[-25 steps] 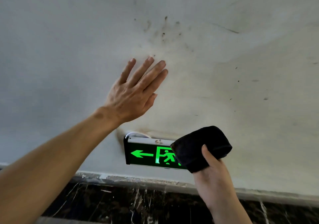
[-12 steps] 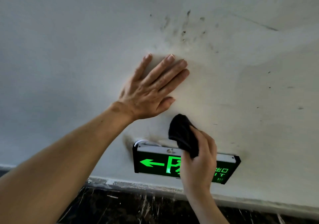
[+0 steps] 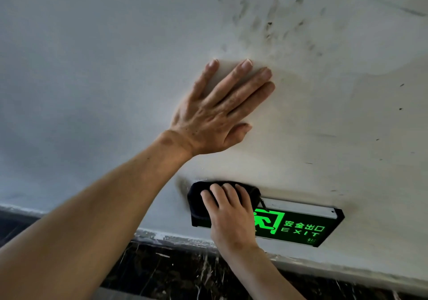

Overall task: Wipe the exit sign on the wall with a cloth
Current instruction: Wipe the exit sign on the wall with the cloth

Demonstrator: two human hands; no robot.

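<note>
Half the exit sign [image 3: 298, 226] behind cloth [image 3: 196, 203]

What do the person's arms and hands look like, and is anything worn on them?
Both forearms are bare: no sleeves reach into view. The left hand and the right hand wear no gloves, rings, watch or bracelet. The fingernails are short and unpainted. A small roundish mark shows at the left wrist.

Left end of exit sign [image 3: 298, 226] hidden under black cloth [image 3: 196, 203] and right hand [image 3: 231, 218]. Tiny print at sign's lower right corner unreadable. Both forearms cut off below the sign.
</note>
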